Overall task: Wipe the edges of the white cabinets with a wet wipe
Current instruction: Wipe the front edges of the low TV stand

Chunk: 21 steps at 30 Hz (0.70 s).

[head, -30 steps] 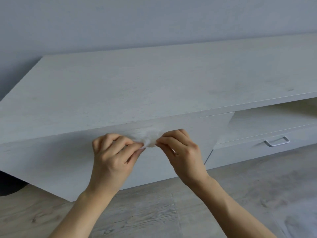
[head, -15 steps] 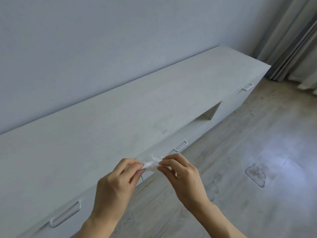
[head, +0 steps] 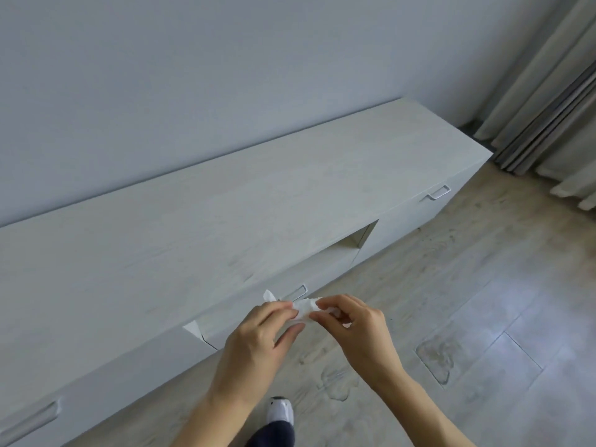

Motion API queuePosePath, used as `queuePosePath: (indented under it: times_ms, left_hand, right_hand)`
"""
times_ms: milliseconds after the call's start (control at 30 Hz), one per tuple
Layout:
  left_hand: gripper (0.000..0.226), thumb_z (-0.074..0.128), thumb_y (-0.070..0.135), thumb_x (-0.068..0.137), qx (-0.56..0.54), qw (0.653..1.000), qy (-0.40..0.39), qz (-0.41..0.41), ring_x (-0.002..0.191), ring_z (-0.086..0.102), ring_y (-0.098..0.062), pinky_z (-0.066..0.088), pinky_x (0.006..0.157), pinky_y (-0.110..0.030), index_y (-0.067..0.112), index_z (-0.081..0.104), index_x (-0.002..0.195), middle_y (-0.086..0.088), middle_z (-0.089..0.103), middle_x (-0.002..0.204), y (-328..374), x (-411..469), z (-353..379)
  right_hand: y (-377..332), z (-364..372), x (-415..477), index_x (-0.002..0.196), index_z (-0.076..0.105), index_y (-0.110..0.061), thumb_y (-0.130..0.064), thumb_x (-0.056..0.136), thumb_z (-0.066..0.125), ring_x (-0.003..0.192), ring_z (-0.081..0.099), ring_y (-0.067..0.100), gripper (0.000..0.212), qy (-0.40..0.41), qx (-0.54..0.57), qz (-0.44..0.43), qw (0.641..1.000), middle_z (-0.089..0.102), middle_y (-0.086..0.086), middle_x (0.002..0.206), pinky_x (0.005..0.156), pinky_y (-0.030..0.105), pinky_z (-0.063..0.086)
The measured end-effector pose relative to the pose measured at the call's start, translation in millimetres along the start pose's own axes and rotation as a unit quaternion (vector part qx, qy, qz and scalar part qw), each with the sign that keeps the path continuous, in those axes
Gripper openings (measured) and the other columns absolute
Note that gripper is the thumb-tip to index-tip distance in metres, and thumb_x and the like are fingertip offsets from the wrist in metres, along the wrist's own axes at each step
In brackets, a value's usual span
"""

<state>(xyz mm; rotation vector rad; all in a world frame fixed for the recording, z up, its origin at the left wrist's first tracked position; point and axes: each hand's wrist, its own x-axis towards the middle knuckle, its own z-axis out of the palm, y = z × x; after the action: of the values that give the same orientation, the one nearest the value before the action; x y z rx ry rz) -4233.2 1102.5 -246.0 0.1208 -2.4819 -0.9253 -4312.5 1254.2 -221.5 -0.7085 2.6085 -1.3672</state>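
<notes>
Both hands pinch a small crumpled white wet wipe between them, left hand and right hand, fingers pressed on it, above the near edge of the long white wood-grain cabinet, whose open compartment looks empty.

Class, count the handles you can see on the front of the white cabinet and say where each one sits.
3. One handle near the far right end, one just behind the hands, one at the near left, partly cut off. Others may be hidden.
</notes>
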Motion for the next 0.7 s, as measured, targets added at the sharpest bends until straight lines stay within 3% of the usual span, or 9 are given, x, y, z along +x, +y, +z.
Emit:
queuePosePath:
  times_ms: [133,233,300,400,500,567,700]
  left_hand:
    - [0.034,0.053,0.045,0.082,-0.007,0.999,0.02,-0.042,0.083,0.061,0.002,0.048,0.071,-0.013,0.018,0.072,0.088,0.017,0.062,0.098,-33,13,50]
    - [0.039,0.041,0.056,0.091,-0.018,0.997,0.046,-0.063,0.086,0.059,0.001,0.047,0.072,-0.011,0.026,0.067,0.091,0.017,0.057,0.104,-65,29,94]
    - [0.037,0.035,0.06,0.092,-0.005,0.995,0.041,-0.092,0.09,0.058,0.002,0.047,0.072,-0.012,0.032,0.06,0.097,0.018,0.056,0.109,-84,36,125]
    - [0.037,0.032,0.061,0.093,0.021,0.992,0.021,-0.123,0.094,0.057,0.005,0.048,0.071,-0.011,0.034,0.056,0.101,0.018,0.055,0.115,-107,30,159]
    - [0.041,0.031,0.061,0.093,0.037,0.987,0.008,-0.157,0.1,0.058,0.002,0.05,0.074,-0.016,0.033,0.06,0.103,0.017,0.059,0.119,-128,23,198]
    - [0.051,0.03,0.061,0.094,0.052,0.983,-0.005,-0.175,0.104,0.056,0.003,0.049,0.077,-0.015,0.028,0.067,0.103,0.015,0.059,0.122,-145,15,228]
    - [0.06,0.023,0.062,0.094,0.099,0.978,-0.019,-0.184,0.115,0.046,0.005,0.047,0.079,-0.015,0.025,0.068,0.107,0.015,0.054,0.129,-192,-9,302]
  right_hand:
    - [50,10,45,0.088,0.071,-0.015,-0.024,0.075,0.076,0.075,0.057,-0.004,0.016,-0.038,-0.002,0.004,0.999,0.06,-0.026,0.068,0.06,0.004,0.04]
    - [92,24,87,0.089,0.07,-0.021,-0.035,0.075,0.073,0.078,0.057,-0.004,0.021,-0.08,0.004,0.022,0.997,0.059,-0.034,0.084,0.061,0.005,0.041]
    - [125,37,112,0.092,0.068,-0.024,-0.048,0.075,0.067,0.083,0.055,-0.007,0.029,-0.115,-0.019,0.006,0.993,0.06,-0.03,0.081,0.065,0.005,0.041]
    - [166,55,130,0.097,0.067,-0.022,-0.048,0.078,0.065,0.085,0.049,-0.017,0.032,-0.163,-0.043,-0.008,0.986,0.057,-0.026,0.091,0.067,0.003,0.038]
    - [211,76,143,0.105,0.065,-0.023,-0.083,0.069,0.032,0.089,0.054,-0.007,0.077,-0.202,-0.058,0.001,0.978,0.058,-0.025,0.099,0.066,0.003,0.037]
    - [251,92,148,0.114,0.062,-0.024,-0.09,0.062,0.011,0.097,0.056,0.003,0.098,-0.235,-0.087,-0.013,0.968,0.06,-0.018,0.113,0.072,0.01,0.041]
    - [332,134,163,0.127,0.053,-0.023,-0.078,0.07,0.007,0.119,0.048,0.008,0.092,-0.282,-0.136,-0.081,0.946,0.052,-0.009,0.132,0.089,0.022,0.043]
